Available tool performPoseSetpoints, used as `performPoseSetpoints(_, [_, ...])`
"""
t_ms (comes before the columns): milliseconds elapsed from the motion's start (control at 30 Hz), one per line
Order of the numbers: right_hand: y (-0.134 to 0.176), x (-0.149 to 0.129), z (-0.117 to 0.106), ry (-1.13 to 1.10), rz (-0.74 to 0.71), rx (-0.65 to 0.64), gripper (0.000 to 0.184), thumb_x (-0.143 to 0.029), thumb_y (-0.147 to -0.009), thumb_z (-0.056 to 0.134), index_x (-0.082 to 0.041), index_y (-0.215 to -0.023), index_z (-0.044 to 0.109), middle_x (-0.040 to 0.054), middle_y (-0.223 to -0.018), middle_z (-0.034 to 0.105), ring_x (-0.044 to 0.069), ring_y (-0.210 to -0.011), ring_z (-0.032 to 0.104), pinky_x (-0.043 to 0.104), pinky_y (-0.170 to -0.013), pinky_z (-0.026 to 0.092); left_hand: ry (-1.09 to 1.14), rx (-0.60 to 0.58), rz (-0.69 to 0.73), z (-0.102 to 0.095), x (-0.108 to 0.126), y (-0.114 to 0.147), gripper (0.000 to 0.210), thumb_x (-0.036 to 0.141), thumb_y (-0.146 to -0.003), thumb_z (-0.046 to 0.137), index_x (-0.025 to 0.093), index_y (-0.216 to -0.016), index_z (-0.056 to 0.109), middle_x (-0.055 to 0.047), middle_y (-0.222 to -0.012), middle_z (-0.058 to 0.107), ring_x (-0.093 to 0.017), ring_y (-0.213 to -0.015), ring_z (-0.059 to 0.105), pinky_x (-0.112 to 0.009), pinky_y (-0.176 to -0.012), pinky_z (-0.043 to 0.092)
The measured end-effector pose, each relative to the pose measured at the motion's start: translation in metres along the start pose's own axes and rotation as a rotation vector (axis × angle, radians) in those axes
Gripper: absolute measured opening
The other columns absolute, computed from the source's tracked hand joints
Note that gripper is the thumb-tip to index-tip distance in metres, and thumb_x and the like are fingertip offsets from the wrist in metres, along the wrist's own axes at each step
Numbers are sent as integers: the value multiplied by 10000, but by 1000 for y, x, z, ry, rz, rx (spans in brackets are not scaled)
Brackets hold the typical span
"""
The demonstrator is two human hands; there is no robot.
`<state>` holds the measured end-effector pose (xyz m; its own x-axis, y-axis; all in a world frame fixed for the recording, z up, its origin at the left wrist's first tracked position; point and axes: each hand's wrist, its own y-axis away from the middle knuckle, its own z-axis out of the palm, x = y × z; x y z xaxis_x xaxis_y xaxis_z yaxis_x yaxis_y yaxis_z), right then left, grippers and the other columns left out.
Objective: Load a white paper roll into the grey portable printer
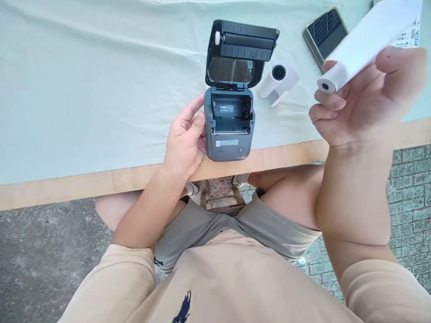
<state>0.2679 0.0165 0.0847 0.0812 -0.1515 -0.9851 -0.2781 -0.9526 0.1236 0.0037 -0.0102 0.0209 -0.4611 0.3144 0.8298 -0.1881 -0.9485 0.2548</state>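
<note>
A dark grey portable label printer (229, 143) rests near the table's front edge with its lid (240, 54) swung up. Its inner bay shows bare, with a small printed label on the back wall. My left hand (185, 141) grips the printer's left side, thumb and fingers closed against the casing. Raised at the right, my right hand (367, 98) is closed on a white paper roll (346, 72), whose loose sheet runs up toward the top right corner. Some of its fingers are hidden behind the roll.
A second white paper roll (267, 85) with a loose end lies just right of the printer. Behind my right hand are a smartphone (326, 33) and a printed sheet or package (409, 38). Pale cloth (101, 89) covers the table, leaving a wooden front edge (134, 178).
</note>
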Motion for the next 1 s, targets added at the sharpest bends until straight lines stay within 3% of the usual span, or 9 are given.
performPoseSetpoints(167, [-19, 29, -9, 110, -141, 254, 369, -531, -582, 648, -301, -771, 428, -14, -659, 419, 83, -440, 228, 298, -421, 87, -38, 18, -13, 0, 0, -1, 317, 352, -926, 624, 272, -1232, 638, -34, -1137, 741, -250, -1220, 662, -381, -1005, 580])
performPoseSetpoints(267, [-21, 35, -11, 322, -280, 248, 322, -449, -639, 691, -293, -837, 491, -10, -690, 485, 99, -455, 342, 305, -417, 221, -49, 42, 16, -1, -2, -1, 317, 370, -931, 614, 275, -1232, 641, -20, -1074, 744, -234, -1216, 665, -352, -983, 590])
performPoseSetpoints(400, [-19, 32, -12, 669, -415, 225, 275, -260, -643, 745, -264, -866, 585, 52, -892, 630, 162, -706, 534, 334, -594, 431, -36, 61, 26, 1, -2, -2, 265, 320, -944, 595, 259, -1192, 665, -1, -962, 732, -179, -1073, 723, -264, -867, 614])
performPoseSetpoints(567, [-16, 35, -10, 853, -354, 208, 544, -158, -576, 762, -264, -1082, 594, 32, -853, 638, 187, -690, 533, 385, -711, 456, 5, 69, 17, 3, 2, -2, 221, 235, -950, 573, 255, -1131, 699, 28, -858, 713, -77, -715, 708, -161, -595, 565])
performPoseSetpoints(700, [-10, 32, -13, 837, -411, 142, 851, -104, -523, 679, -245, -1337, 479, 115, -1234, 617, 296, -1084, 580, 459, -953, 448, 53, 50, 20, 3, 1, -1, 209, 249, -939, 604, 243, -1120, 710, 31, -849, 708, -51, -628, 663, -151, -567, 547])
performPoseSetpoints(767, [-2, 23, -9, 791, -581, 147, 704, -180, -635, 605, -191, -1333, 509, 145, -1316, 571, 301, -1198, 543, 466, -1044, 415, 14, 54, 19, 2, 1, -1, 227, 278, -947, 597, 256, -1149, 697, 18, -892, 720, -84, -731, 705, -183, -658, 573])
performPoseSetpoints(867, [9, 9, 9, 877, -826, 200, 465, -366, -810, 554, -84, -1177, 603, 198, -1146, 622, 325, -1127, 574, 506, -1028, 421, -49, 58, 21, 2, 1, -1, 253, 289, -952, 581, 268, -1185, 679, 0, -993, 737, -161, -987, 727, -254, -822, 592])
performPoseSetpoints(933, [12, 5, 27, 1033, -743, 215, 447, -450, -785, 642, -174, -1136, 616, 148, -1129, 657, 372, -1159, 561, 588, -1004, 382, -51, 60, 28, 0, 0, -2, 247, 293, -942, 594, 268, -1171, 683, 4, -994, 741, -170, -1021, 724, -251, -805, 603])
performPoseSetpoints(1000, [11, 7, 44, 1139, -610, 134, 382, -365, -774, 665, -257, -1130, 579, 101, -1098, 677, 387, -1234, 518, 643, -1003, 334, -51, 59, 46, -1, -1, -3, 234, 323, -929, 616, 272, -1145, 691, 12, -954, 742, -162, -967, 736, -229, -723, 609])
